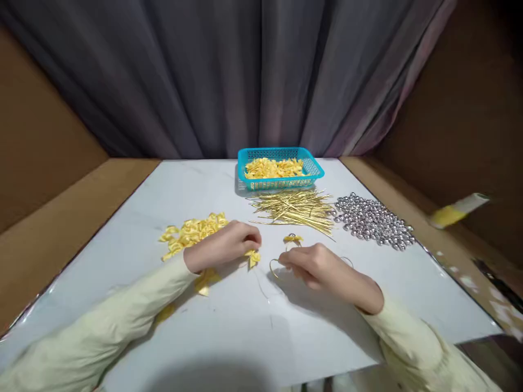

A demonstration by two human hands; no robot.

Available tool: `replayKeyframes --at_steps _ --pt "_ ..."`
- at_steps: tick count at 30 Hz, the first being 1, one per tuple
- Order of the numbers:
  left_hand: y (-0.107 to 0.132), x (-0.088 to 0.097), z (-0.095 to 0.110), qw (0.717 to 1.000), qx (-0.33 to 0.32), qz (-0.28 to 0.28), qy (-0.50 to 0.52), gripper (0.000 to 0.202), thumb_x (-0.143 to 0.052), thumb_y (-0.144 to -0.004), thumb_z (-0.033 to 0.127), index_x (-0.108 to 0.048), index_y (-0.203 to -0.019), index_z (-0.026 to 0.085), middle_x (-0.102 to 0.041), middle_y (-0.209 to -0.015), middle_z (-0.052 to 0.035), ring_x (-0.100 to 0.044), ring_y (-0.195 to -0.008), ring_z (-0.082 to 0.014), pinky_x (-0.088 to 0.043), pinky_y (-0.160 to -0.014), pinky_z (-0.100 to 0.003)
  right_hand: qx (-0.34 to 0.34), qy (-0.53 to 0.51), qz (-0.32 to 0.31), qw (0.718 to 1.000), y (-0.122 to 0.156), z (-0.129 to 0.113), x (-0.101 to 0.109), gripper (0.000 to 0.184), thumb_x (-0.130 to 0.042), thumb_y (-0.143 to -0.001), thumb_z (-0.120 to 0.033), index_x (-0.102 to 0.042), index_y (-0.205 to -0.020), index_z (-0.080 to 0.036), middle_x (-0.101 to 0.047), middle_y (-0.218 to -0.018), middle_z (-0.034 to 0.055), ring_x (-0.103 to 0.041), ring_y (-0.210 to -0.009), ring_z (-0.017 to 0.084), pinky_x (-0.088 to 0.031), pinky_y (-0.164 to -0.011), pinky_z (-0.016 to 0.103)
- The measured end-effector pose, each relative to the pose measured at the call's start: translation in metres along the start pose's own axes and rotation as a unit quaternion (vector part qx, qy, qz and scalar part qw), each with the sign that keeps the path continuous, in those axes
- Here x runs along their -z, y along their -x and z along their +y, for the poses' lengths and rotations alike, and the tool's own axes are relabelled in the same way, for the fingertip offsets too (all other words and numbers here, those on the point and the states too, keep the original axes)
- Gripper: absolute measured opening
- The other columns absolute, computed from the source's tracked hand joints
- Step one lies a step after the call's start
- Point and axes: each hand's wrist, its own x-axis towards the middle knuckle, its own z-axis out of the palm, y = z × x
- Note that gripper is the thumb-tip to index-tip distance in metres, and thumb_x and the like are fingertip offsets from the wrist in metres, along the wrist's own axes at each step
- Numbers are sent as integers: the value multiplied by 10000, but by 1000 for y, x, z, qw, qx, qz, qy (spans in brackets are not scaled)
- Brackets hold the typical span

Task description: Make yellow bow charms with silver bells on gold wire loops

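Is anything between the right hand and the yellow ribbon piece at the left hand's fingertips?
Only a thin gold loop at the right hand sticks out toward the yellow ribbon piece; nothing else visible blocks.

Yellow ribbon bow (254, 258): small, points splayed, hanging at left hand's (229, 243) fingertips | gold wire (273, 268): thin, curved into a loop, pinched in right hand (317, 265), apart from bow

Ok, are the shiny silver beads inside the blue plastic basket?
No, the shiny silver beads lie on the white tabletop, while the blue plastic basket holds yellow pieces.
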Motion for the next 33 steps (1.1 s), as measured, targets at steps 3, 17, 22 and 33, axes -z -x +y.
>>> replayKeyframes --at_steps 3,17,22,33 --pt "3 -5 13 996 4 87 -9 155 -561 -891 134 -688 -808 160 -716 -795 -12 -655 -728 -149 -486 -669 -273 -9 -25 16 1000 0 -7 -1 302 -442 -749 45 -656 -891 -114 -609 -639 17 -520 -544 125 -376 -561 231" --pt "14 -28 43 951 -122 283 15 153 -616 -858 38 -684 -956 133 -667 -905 -32 -620 -834 -102 -484 -749 -197 -66 -21 145 987 -2 -9 2 215 -518 -889 -81 -710 -910 -174 -662 -912 87 -612 -833 193 -466 -731 309" --pt "13 -28 45 956 -117 270 21 121 -620 -858 47 -680 -912 137 -667 -881 -23 -620 -813 -98 -484 -730 -196 -44 -8 160 986 0 -11 3 242 -492 -879 -46 -705 -916 -154 -601 -1019 107 -587 -913 194 -462 -766 317" --pt "19 -29 50 971 -58 233 5 58 -592 -903 200 -567 -945 170 -618 -899 -11 -619 -778 -112 -474 -669 -220 -28 -13 157 987 -3 -12 3 272 -447 -780 39 -647 -744 -142 -630 -816 63 -578 -733 160 -437 -633 269"
